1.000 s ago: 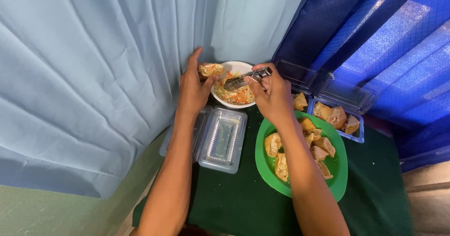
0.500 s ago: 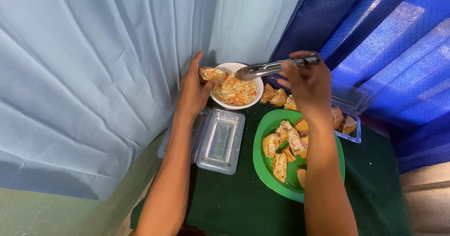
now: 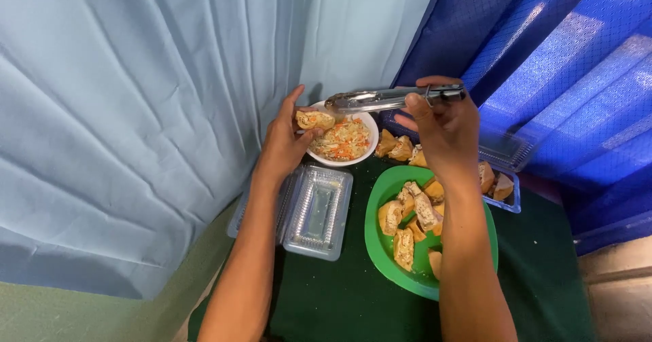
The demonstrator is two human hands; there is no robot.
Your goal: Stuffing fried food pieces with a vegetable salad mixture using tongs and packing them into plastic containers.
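My left hand (image 3: 284, 145) holds a stuffed fried tofu piece (image 3: 314, 119) at the left rim of a white bowl (image 3: 339, 160) of shredded vegetable filling (image 3: 341, 140). My right hand (image 3: 443, 128) grips metal tongs (image 3: 380, 99) by their handle end. The tongs lie level above the bowl, tips closed and pointing left toward the tofu piece. Under my right forearm sits a green plate (image 3: 380, 250) with several fried tofu pieces (image 3: 407, 213).
An open clear plastic clamshell box (image 3: 317, 211) lies on the dark green table (image 3: 339, 301) left of the plate. A clear tray with more tofu pieces (image 3: 502, 186) stands at the right. Light blue curtain (image 3: 136, 111) hangs left, dark blue tarp (image 3: 543, 57) right.
My right hand has lifted the tongs up from the bowl and drawn them to the right. My left hand stays at the bowl's rim with the tofu piece.
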